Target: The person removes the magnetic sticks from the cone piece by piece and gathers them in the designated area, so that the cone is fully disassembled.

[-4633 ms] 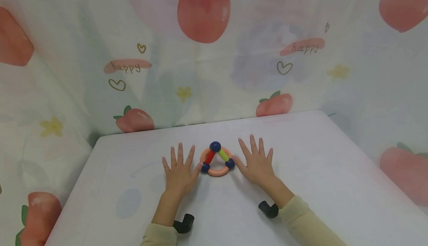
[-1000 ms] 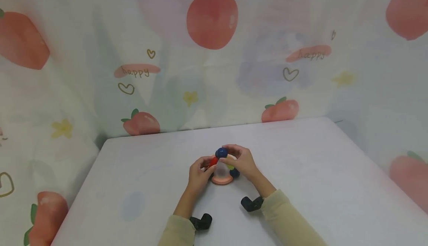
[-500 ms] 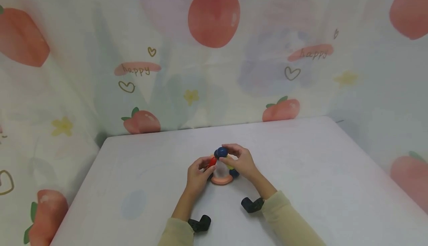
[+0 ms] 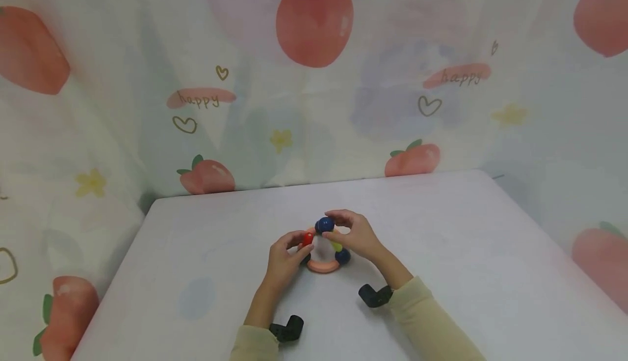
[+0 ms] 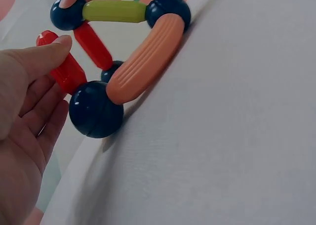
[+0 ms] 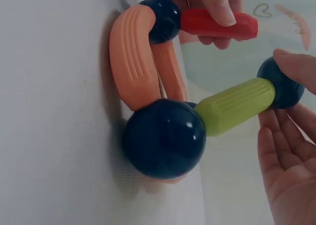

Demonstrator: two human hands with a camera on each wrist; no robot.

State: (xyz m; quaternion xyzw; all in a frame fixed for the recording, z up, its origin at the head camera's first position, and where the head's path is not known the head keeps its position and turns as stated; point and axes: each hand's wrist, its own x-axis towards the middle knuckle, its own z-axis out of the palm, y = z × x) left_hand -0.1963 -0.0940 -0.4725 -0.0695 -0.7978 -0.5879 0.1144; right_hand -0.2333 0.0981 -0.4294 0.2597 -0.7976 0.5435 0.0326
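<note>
A toy frame of dark blue balls and coloured rods stands on the white table. Its base has curved orange rods [image 4: 322, 266]. My left hand [image 4: 283, 257] pinches a red rod [image 5: 69, 74] between thumb and fingers; the rod's lower end joins a base ball [image 5: 96, 109], its upper end is free. With thumb and fingers, my right hand [image 4: 360, 235] grips the top ball [image 6: 280, 82]. From that ball a yellow-green rod [image 6: 237, 104] runs down to the right base ball [image 4: 342, 256]. A second red rod [image 5: 94, 47] slopes from the top ball to a rear ball [image 5: 111, 72].
The white tabletop [image 4: 221, 230] spreads around the hands. A fruit-printed cloth [image 4: 314, 104] hangs behind and at the sides. Black wrist cameras [image 4: 289, 328] sit below each hand, by the sleeves.
Earlier both hands lay spread beside the frame; now they hold it. In the last second the left hand has moved slightly left with the red rod, whose upper end now stands away from the top ball.
</note>
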